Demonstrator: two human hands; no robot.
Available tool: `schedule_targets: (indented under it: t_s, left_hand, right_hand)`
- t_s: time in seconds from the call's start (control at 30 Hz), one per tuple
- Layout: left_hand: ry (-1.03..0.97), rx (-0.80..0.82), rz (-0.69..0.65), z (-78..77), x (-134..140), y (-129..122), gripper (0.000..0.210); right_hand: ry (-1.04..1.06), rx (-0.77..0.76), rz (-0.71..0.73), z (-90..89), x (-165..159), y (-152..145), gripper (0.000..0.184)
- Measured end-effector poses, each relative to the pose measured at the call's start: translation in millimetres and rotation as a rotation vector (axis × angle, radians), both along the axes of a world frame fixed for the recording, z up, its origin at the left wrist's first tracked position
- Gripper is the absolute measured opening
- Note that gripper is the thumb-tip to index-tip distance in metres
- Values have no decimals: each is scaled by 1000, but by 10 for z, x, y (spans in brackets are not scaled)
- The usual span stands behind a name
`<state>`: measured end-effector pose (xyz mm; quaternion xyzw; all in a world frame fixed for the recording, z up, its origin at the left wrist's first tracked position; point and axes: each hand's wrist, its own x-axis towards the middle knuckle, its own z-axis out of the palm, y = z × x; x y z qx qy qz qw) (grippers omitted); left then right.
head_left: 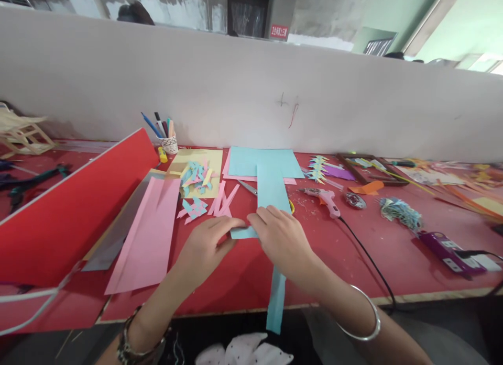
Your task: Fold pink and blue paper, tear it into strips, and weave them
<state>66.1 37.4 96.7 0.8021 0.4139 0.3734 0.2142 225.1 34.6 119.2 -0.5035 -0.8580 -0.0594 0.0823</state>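
Note:
A long light-blue paper strip (272, 187) runs under my right hand toward the table's front edge, where its narrower lower end hangs over. A short folded flap of light-blue paper (242, 232) sticks out to the left between my hands. My left hand (208, 244) pinches the flap's left end between thumb and fingers. My right hand (280, 236) is closed over the strip, its fingers bent on the paper and its thumb hidden. Scissors (248, 187) lie partly under the strip. Behind it rests a light-blue sheet (243, 163) on top of pink paper.
Left stand a red board (82, 208), folded pink paper (153, 239) and a pen cup (168, 143). Paper scraps (196, 176) and pink strips (222, 200) lie mid-table. Right are a pink glue gun (324, 198) with cord, a tape roll (354, 200) and a purple power strip (448, 252).

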Motion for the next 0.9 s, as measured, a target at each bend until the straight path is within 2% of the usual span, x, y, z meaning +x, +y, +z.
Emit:
schedule_targets:
  t_s: [0.1,0.23,0.33,0.47,0.57,0.67,0.77,0.8,0.83,0.9]
  left_hand:
    - [31,105,75,23,-104,23,25]
    - [14,163,230,27,-271,58,19]
    - [-46,179,307,-30,-425,77,14]
    - [-84,183,330,-148,-624,76,11]
    - [-52,103,406,-206,-746,82,13]
    - [79,47,517,-215,-800,116,16]
    - [192,223,589,-196,-688,139,30]
    - [209,301,585,-189,-605,135,34]
    - [232,344,525,-185,-504,126,35]
    - [329,291,279,-189,-276,95,33]
  right_hand:
    - [221,-145,51,-24,11,56,24]
    - [620,-334,102,-55,91,111,29]
    - [694,-467,106,-61,189,121,23]
    - [578,-508,145,-48,314,98,26]
    - [337,-503,130,-36,378,82,28]
    - [60,-442,-1,-58,392,98,25]
    - [-154,-370,-171,-127,332,136,25]
    - [-199,-357,-184,-154,297,147,25]
    - [-228,-349,-165,-179,258,153,24]
    - [-235,-342,-75,-216,183,151,19]
